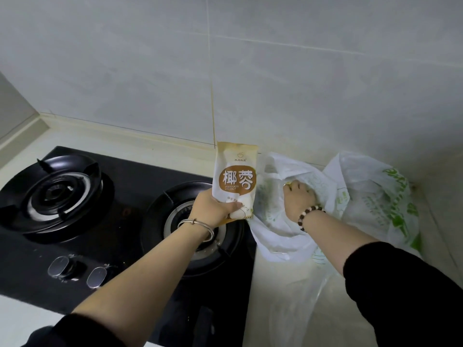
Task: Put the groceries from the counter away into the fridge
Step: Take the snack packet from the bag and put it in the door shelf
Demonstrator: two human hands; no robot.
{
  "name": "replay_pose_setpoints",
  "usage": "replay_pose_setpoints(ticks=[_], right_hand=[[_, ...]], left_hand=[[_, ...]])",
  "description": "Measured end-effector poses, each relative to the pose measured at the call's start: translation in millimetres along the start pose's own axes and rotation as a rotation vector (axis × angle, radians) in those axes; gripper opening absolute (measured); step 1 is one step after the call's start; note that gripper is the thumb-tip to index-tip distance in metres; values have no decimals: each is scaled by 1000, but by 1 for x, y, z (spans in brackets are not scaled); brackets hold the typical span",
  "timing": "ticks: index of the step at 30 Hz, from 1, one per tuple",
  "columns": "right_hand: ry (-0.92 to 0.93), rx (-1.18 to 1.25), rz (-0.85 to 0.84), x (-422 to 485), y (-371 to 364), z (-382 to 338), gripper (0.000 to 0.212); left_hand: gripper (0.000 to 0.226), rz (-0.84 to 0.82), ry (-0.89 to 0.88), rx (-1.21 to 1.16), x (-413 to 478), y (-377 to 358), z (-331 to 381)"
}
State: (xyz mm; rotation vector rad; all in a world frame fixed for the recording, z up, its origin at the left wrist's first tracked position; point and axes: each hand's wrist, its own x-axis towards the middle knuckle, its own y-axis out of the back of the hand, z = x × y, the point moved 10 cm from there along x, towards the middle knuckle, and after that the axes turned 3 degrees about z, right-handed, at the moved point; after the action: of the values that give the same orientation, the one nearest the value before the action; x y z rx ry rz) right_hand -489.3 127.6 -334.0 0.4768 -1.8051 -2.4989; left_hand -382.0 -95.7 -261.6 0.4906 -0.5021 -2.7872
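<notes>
Nearest, two dark-sleeved forearms reach out over the worktop [259, 296]. The left hand [215, 206], above the right burner of the gas hob [125, 196], grips the bottom of a coconut packet [235, 179]. The packet stands upright, long axis vertical, printed face towards the camera. Just right of it, the right hand [298, 199] is sunk in the mouth of a white plastic bag [275, 234], fingers curled downward; whether they hold anything I cannot tell. This hand is likely the nearer to further groceries. A second bag [375, 196] lies beyond, by the wall.
</notes>
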Motion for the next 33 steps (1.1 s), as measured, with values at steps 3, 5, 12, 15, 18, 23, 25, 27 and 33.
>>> replay_pose_setpoints(ticks=[3,5,12,15,18,23,25,27,33], right_hand=[[-6,-22,29,6,2,2,48],[37,-35,46,8,6,-1,40],[172,-88,85,-8,42,-40,43],[226,-17,133,-21,70,-55,45],[271,162,139,-35,96,-67,33],[366,500,147,-60,135,-99,30],[376,620,135,-70,147,-117,38],[405,683,144,-81,161,-142,43],[673,676,246,-150,203,-251,52]], left_hand=[[33,-6,12,7,-1,-7,-4],[33,0,7,26,-1,-8,-5],[34,36,37,37,-4,-1,-10],[32,49,41,23,-8,6,-11],[31,88,58,-52,-15,20,-15],[25,230,53,-80,-32,70,-21],[23,296,51,-94,-42,95,-25],[21,354,46,-114,-58,122,-32],[25,603,95,-149,-137,219,-74]])
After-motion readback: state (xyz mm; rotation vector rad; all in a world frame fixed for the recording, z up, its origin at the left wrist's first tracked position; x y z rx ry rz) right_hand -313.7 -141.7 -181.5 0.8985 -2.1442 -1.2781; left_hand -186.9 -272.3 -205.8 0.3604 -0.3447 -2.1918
